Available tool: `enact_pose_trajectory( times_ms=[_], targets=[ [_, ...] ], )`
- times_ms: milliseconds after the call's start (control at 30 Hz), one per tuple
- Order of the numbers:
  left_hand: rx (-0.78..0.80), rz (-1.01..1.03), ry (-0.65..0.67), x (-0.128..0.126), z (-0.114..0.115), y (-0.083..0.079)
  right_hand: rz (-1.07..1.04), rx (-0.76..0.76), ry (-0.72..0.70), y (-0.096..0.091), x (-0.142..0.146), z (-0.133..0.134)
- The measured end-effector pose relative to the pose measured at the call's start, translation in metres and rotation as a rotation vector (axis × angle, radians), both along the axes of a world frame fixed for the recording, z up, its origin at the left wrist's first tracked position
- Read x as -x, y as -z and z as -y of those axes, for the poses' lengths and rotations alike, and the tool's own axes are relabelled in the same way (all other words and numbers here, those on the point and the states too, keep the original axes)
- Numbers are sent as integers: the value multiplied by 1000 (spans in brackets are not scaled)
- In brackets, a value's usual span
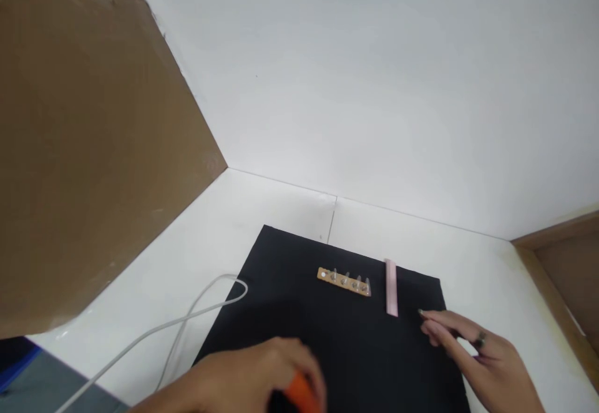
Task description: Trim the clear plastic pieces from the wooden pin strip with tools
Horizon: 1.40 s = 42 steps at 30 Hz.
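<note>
An orange object (302,393) with a dark part beside it is grasped in the left hand (276,366), which is blurred and curled low over the near part of a black mat (365,350). The right hand (503,363), a dark ring (480,339) worn on one finger, is poised at the mat's right side, thumb and forefinger brought close together; whether the pale speck at their tips is a nail or something pinched cannot be told.

On the far part of the mat, right of its middle, a tan strip (345,282) is seen lying flat, a row of clear upright pegs (358,281) borne along it and its left end marked by a white spot. Beside the strip, toward the mat's right edge, a pink bar (392,288) is laid, its far end set at the mat's far edge.

The mat's left edge is overlapped by the looped end of a pale cable (187,317). The mat is supported by a white table (196,244), backed beyond its far edge by a white wall (374,88) and flanked by a brown panel (93,151) on the left and wooden framing (556,288) on the right
</note>
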<state>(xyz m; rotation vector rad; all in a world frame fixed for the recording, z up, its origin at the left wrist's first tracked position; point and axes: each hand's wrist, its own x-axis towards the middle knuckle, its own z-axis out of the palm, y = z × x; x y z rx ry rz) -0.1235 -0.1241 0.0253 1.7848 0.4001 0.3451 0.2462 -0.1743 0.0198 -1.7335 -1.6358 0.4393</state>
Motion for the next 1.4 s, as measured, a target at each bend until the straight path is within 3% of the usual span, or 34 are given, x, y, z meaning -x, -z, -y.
enact_pose_trajectory(
  times_ms=[100, 167, 200, 300, 433, 567, 633, 767, 967, 1133, 1167, 1300, 1333, 1400],
  targets=[
    [-279, 329, -149, -69, -43, -35, -12, -69, -19, -26, 6, -21],
    [-537, 483, -441, -103, -83, -56, 23, -165, 1, -44, 10, -37],
    [-576, 508, -528, -115, -103, -64, 50, -209, 19, -53, 13, -46],
    [-606, 555, -692, -136, -151, -76, 19, -391, 138, -74, 27, -71],
    [-595, 566, -648, -133, -179, -75, -28, -524, 89, -92, 52, -102],
    [-550, 511, -595, -122, -185, -66, -23, -629, -10, -99, 68, -127],
    [-521, 488, -582, -117, -187, -61, 35, -581, -27, -99, 73, -135],
    [-470, 436, -583, -106, -192, -55, 133, -426, -201, -91, 78, -145],
    [-342, 406, -626, -106, -186, -61, 116, -526, 70, -85, 76, -147],
    [-294, 293, -750, -114, -173, -71, 94, -427, -282, -97, 68, -132],
    [-284, 267, -773, -113, -171, -73, 82, -434, -251, -96, 69, -129],
    [-308, 195, -784, -108, -162, -78, -21, -567, 100, -90, 75, -125],
    [-319, 183, -772, -107, -160, -80, -46, -585, 128, -90, 76, -124],
    [-332, 163, -759, -109, -154, -83, -31, -556, 57, -93, 72, -122]
  ],
)
